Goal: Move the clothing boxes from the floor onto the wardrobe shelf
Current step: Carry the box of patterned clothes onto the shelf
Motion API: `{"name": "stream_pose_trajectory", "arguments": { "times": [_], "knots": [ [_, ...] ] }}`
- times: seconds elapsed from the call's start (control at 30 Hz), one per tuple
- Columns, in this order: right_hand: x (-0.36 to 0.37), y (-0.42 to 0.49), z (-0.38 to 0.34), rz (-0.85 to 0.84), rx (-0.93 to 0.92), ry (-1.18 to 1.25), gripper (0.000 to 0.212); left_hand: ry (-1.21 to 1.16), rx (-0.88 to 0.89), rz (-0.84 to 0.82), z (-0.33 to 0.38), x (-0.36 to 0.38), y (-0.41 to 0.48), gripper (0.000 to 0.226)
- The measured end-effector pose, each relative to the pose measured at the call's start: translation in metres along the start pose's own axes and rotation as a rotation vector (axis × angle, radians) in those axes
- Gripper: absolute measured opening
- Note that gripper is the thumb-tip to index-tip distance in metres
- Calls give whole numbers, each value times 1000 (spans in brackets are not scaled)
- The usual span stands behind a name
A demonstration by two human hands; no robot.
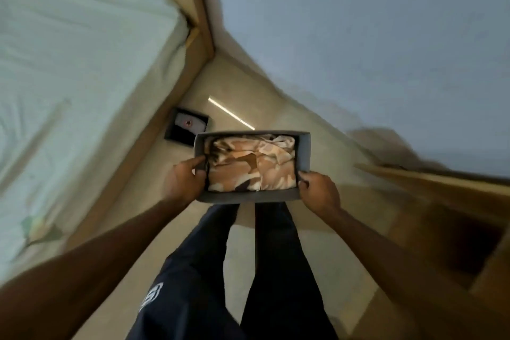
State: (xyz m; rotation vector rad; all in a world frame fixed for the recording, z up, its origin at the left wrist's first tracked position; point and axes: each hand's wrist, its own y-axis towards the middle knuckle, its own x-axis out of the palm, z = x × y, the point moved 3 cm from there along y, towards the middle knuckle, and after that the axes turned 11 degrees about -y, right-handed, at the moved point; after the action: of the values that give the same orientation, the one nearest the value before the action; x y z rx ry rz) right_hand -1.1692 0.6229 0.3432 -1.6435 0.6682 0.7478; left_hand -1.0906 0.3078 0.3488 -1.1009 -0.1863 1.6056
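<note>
A bed (69, 69) with a pale green sheet in a light wooden frame (205, 22) fills the left side. Right of the bed runs a strip of glossy beige floor (242, 85) with a bright streak of reflected light, bounded by a plain grey-white wall (372, 36). Farther right of the bed, a blurred wooden furniture piece (455, 223) stands against that wall.

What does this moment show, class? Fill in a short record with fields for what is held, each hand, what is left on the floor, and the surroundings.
held: grey box of folded patterned cloth
left hand: grips the box's left wall
right hand: grips its right near corner
on floor: dark box beside the bed
right side: blurred wooden furniture
</note>
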Motion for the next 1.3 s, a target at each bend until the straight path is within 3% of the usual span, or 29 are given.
{"name": "stream_pose_trajectory", "arguments": {
  "times": [0.13,0.3,0.6,0.9,1.1,1.3],
  "knots": [
    [-29,-83,22,116,130,142,35,80,180,-9,52,-17,-55,39],
    [-34,-179,60,204,358,328,40,161,292,-142,101,8,-110,42],
    [-29,-341,185,478,758,507,38,316,694,-489,220,131,-196,40],
    [-14,-483,263,772,1220,738,39,391,1121,-621,338,258,-327,33],
    [-24,-562,304,1020,1400,734,41,385,1309,-771,417,336,-411,40],
    [-41,-618,337,1261,1596,734,36,266,1421,-999,483,427,-476,32]
  ]
}}
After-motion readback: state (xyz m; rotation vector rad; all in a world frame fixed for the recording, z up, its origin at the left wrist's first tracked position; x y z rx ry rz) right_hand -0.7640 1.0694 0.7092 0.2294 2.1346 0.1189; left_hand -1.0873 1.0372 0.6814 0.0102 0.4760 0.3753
